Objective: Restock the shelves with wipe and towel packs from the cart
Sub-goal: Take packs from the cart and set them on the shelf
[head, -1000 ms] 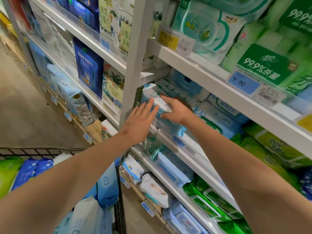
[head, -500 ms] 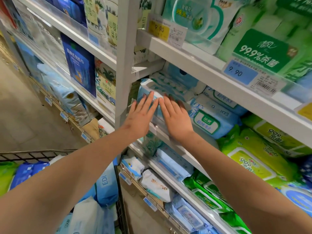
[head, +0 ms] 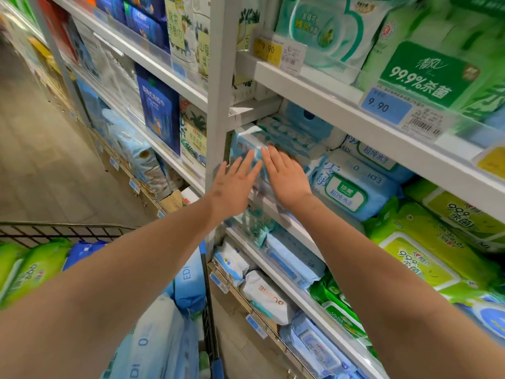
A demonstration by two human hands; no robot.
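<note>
Pressing flat on a soft, glossy pale-blue wipe pack with left hand and right hand, fingers straight, gripping nothing. Just beside a white metal upright.

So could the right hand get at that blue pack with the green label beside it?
Probably yes: the blue pack lies right beside the right hand, its front uncovered, with nothing between them.

light: bright, even | shadows: soft | blur: top-right packs smeared | edges: wide-angle bending
</note>
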